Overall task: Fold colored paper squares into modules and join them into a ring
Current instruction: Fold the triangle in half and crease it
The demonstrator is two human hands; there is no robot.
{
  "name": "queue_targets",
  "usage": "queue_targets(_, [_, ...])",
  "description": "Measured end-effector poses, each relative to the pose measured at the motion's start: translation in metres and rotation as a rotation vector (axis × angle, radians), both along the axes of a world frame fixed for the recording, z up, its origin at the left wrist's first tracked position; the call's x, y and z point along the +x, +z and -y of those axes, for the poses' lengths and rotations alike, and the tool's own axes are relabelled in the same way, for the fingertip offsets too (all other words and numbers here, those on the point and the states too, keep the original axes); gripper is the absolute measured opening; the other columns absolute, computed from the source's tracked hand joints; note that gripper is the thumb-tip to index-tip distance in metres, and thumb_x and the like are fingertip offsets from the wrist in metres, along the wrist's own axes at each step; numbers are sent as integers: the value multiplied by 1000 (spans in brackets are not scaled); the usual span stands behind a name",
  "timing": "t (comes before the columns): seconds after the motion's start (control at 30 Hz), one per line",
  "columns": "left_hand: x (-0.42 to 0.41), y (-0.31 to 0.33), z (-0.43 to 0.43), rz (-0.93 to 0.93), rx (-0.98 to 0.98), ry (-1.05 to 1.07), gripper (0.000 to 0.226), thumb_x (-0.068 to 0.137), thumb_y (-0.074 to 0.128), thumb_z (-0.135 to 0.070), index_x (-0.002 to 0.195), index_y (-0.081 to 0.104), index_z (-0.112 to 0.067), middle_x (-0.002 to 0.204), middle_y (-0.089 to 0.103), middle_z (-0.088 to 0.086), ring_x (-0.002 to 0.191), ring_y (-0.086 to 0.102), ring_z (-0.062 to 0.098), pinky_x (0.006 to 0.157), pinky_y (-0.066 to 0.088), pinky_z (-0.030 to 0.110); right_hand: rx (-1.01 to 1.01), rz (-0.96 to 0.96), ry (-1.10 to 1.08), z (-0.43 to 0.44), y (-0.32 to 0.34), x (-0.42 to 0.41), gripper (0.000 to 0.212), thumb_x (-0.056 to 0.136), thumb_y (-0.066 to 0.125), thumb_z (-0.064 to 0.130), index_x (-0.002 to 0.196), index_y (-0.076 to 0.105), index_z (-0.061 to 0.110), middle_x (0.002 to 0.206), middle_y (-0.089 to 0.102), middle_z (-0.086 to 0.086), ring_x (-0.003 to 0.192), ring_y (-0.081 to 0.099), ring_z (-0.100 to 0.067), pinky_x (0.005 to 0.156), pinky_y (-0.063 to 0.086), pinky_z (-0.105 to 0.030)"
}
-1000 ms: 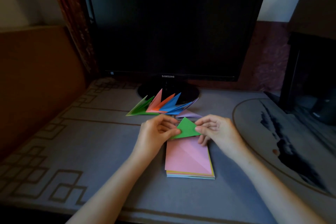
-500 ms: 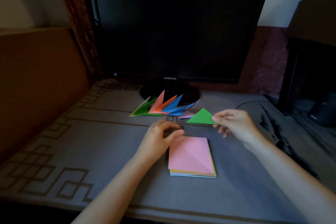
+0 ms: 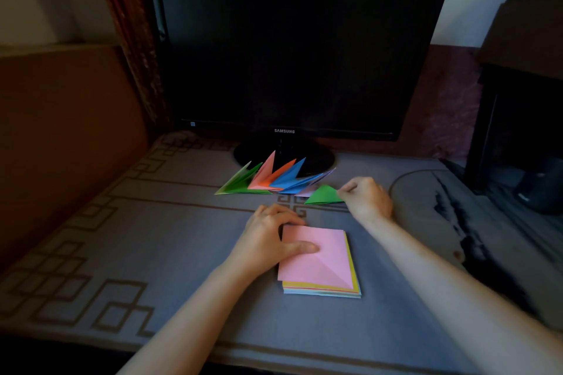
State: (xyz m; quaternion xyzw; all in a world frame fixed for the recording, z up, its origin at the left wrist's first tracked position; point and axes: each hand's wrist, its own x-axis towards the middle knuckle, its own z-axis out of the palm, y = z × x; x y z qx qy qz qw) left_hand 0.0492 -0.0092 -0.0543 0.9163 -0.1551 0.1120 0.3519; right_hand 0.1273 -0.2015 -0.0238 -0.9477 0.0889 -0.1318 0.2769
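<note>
Grey patterned cloth point(image 3: 152, 237) forms the work surface. A dark monitor point(image 3: 298, 49) marked "SAMSUNG" stands behind a fanned row of folded modules point(image 3: 274, 179). Right hand point(image 3: 367, 199) pinches the green module point(image 3: 324, 195) just beside the row's right end. Left hand point(image 3: 271, 237) grips the paper stack point(image 3: 323, 265) at its far-left corner, thumb flat on the pink top sheet.

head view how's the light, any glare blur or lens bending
Head view: dim, with the brightest light on the stack and the modules; head view: the monitor is black with no glare, its edges leaning and bowing from the wide lens; head view: corners fall dark and the near forearms look soft.
</note>
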Motion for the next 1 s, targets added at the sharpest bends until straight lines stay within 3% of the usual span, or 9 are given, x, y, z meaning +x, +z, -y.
queue_targets(0.1, [-1, 1, 0, 9, 2, -4, 54, 64, 77, -52, 111, 67, -28, 116, 56, -9, 111, 44, 9, 91, 27, 13, -99, 29, -19, -3, -6, -1, 13, 86, 62, 31, 92, 71, 23, 110, 67, -4, 108, 60, -28, 81, 47, -31])
queue_targets(0.3, [0, 1, 1, 20, -42, -12, 54, 62, 80, -50, 110, 67, -28, 115, 55, -10, 113, 45, 10, 97, 33, 21, 53, 196, -8, 3, 1, -10, 32, 95, 47, 36, 108, 66, 12, 117, 55, -13, 115, 50, -32, 88, 41, -36])
queue_targets(0.47, [0, 2, 1, 59, -67, -20, 52, 62, 82, -44, 107, 67, -25, 114, 51, -13, 114, 43, 9, 94, 27, 14, 84, 524, 163, 8, 14, -35, 24, 91, 58, 26, 111, 65, 15, 109, 50, -8, 107, 47, -23, 94, 35, -31])
queue_targets(0.53, [0, 1, 2, 84, -83, -20, 51, 61, 84, -42, 106, 68, -24, 118, 52, -10, 116, 42, 8, 95, 26, 13, 63, 569, 242, 9, 13, -43, 16, 90, 61, 24, 102, 68, 16, 102, 51, -5, 101, 46, -20, 90, 33, -25])
queue_targets(0.6, [1, 1, 2, 104, -95, -25, 50, 59, 85, -40, 104, 68, -24, 121, 52, -9, 117, 41, 8, 96, 24, 11, 118, 460, 424, 7, 11, -50, 11, 89, 62, 29, 91, 69, 21, 94, 53, 2, 94, 45, -13, 85, 31, -20])
queue_targets(0.67, [2, 0, 2, 117, -107, -29, 50, 58, 86, -39, 102, 68, -24, 123, 51, -10, 118, 40, 7, 96, 21, 6, 163, 224, 623, 3, 8, -54, 15, 80, 63, 43, 87, 68, 30, 89, 55, 10, 89, 45, 0, 82, 31, -17])
queue_targets(0.73, [1, 0, 3, 135, -118, -30, 49, 58, 86, -37, 101, 68, -25, 123, 50, -11, 118, 38, 5, 96, 19, 3, 95, 75, 706, 2, 3, -54, 20, 70, 72, 45, 85, 69, 32, 86, 59, 10, 86, 43, 3, 83, 31, -16])
queue_targets(0.83, [2, 1, 3, 145, -125, -30, 46, 59, 86, -36, 100, 68, -27, 123, 49, -12, 118, 37, 4, 96, 19, 4, 64, 87, 712, 3, -1, -52, 15, 67, 81, 32, 76, 69, 33, 81, 62, 8, 84, 42, -8, 77, 33, -19])
queue_targets(1.0, [-1, 6, 3, 92, -257, -22, 51, 63, 85, -31, 108, 61, -31, 114, 55, -17, 112, 46, 1, 90, 27, 1, 340, 92, 626, 3, -3, -54, 19, 72, 78, 15, 69, 67, 30, 71, 59, 6, 73, 52, -10, 70, 39, -20])
